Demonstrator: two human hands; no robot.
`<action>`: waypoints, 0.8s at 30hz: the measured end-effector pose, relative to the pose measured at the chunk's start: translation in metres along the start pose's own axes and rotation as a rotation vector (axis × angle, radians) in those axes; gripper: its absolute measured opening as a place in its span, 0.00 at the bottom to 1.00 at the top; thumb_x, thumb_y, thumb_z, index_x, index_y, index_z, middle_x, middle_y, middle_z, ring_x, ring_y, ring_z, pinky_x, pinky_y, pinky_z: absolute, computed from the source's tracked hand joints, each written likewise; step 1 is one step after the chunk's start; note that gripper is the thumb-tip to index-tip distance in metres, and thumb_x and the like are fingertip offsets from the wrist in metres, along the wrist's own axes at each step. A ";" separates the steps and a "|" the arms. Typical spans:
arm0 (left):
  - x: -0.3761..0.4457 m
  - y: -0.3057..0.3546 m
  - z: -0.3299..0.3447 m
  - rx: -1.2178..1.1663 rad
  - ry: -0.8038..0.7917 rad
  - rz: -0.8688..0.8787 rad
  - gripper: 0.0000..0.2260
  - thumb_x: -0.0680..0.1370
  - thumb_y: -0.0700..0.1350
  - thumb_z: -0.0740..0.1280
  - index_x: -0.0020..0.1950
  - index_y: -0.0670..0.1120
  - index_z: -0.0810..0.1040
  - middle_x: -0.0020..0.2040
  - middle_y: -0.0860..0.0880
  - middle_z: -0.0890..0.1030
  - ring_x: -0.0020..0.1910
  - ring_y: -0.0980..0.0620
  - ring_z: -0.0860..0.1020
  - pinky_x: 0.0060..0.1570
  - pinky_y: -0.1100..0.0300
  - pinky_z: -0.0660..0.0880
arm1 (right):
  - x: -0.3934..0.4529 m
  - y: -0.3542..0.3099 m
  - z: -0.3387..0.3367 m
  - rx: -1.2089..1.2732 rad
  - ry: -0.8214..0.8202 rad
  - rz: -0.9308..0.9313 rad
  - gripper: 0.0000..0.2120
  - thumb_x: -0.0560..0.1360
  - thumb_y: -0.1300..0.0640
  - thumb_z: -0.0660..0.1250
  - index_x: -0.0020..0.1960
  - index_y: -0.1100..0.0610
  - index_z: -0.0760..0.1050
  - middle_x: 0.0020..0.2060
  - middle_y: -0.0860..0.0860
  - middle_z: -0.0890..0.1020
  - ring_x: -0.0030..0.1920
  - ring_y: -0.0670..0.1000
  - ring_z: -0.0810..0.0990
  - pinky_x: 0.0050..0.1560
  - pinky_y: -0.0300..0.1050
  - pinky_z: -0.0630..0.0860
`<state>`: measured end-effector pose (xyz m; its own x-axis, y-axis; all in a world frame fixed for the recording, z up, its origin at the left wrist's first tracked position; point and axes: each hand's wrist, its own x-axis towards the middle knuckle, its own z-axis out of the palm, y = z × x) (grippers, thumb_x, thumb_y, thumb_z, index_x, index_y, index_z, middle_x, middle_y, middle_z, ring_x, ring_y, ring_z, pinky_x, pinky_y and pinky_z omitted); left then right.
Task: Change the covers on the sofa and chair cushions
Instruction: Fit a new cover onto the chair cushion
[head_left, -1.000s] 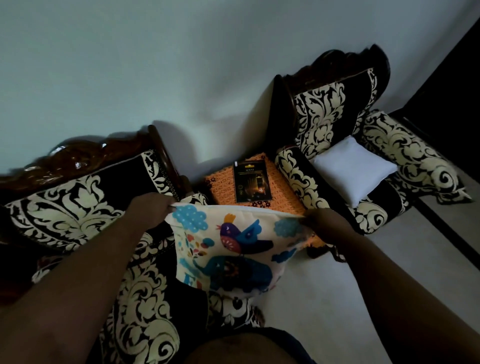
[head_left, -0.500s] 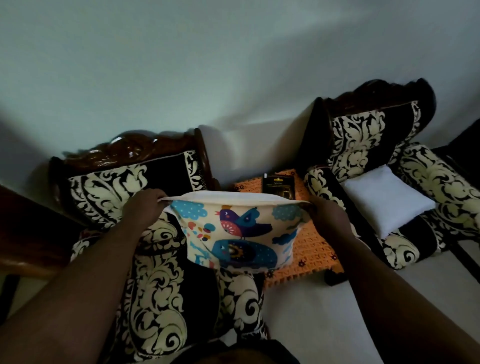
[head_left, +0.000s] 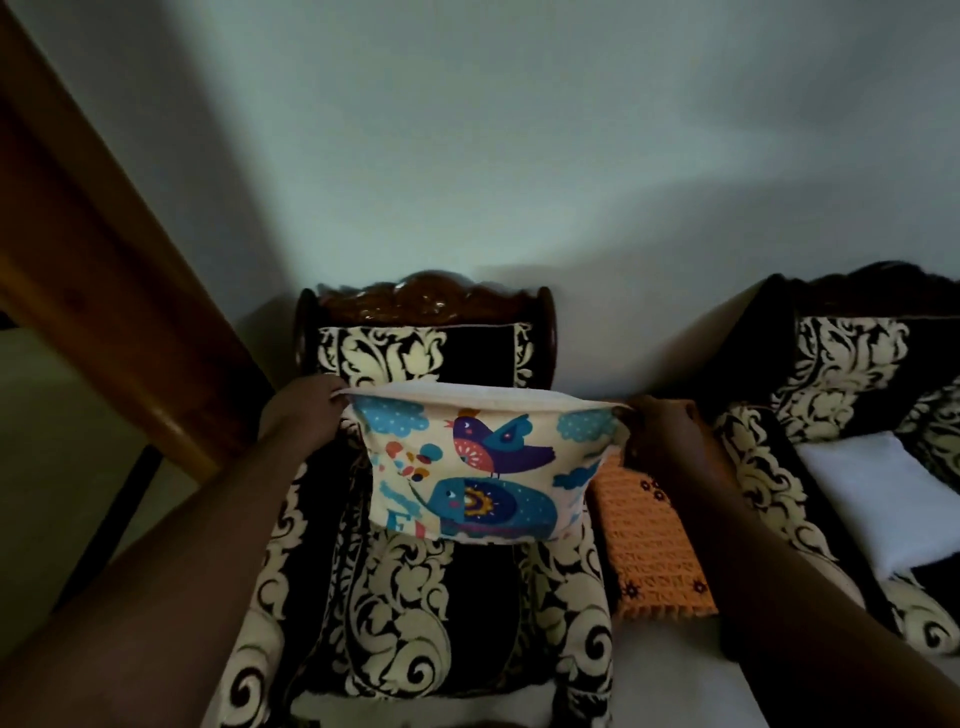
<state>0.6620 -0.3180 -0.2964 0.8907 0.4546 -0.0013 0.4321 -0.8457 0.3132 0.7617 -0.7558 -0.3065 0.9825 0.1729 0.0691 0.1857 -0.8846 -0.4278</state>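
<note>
I hold a cushion in a colourful cover (head_left: 483, 467) printed with a bird, an elephant and clouds, above the seat of a black and cream armchair (head_left: 415, 597). My left hand (head_left: 304, 415) grips the cover's upper left corner. At the upper right corner my right hand (head_left: 660, 431) grips the other end. The top edge is stretched between them, with white lining or filling showing along it. A bare white cushion (head_left: 883, 488) lies on the seat of a second armchair (head_left: 769, 478) at the right.
Between the two chairs stands a small table under an orange patterned cloth (head_left: 644, 551). A wooden beam or rail (head_left: 104, 291) slants down the left side. A pale wall rises behind the chairs, and light floor shows at lower right.
The view has swung left, so the left armchair now sits in the centre and the white cushion at the right edge. Both hands keep hold of the cover's top corners, which look pulled farther apart.
</note>
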 end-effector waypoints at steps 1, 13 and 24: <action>-0.002 -0.010 -0.003 0.009 0.005 -0.015 0.09 0.82 0.49 0.63 0.56 0.51 0.82 0.54 0.46 0.83 0.52 0.44 0.80 0.46 0.55 0.73 | -0.003 -0.013 0.010 0.013 0.007 0.019 0.04 0.80 0.52 0.66 0.47 0.49 0.78 0.40 0.50 0.82 0.39 0.51 0.78 0.38 0.43 0.70; 0.005 -0.110 0.010 0.076 -0.073 -0.117 0.04 0.78 0.53 0.68 0.50 0.56 0.82 0.51 0.51 0.83 0.49 0.47 0.81 0.45 0.55 0.77 | -0.008 -0.067 0.094 0.102 -0.137 0.126 0.09 0.81 0.50 0.65 0.45 0.52 0.79 0.40 0.51 0.81 0.40 0.51 0.80 0.43 0.54 0.81; 0.073 -0.136 0.113 0.055 -0.266 -0.223 0.09 0.79 0.49 0.67 0.56 0.52 0.83 0.55 0.46 0.83 0.54 0.44 0.80 0.52 0.53 0.76 | 0.080 -0.033 0.180 0.038 -0.330 0.101 0.09 0.80 0.54 0.68 0.41 0.54 0.79 0.39 0.52 0.78 0.41 0.52 0.78 0.37 0.43 0.67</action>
<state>0.6839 -0.2016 -0.4462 0.7760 0.5471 -0.3139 0.6207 -0.7510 0.2254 0.8323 -0.6348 -0.4487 0.9375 0.2219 -0.2681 0.0813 -0.8888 -0.4511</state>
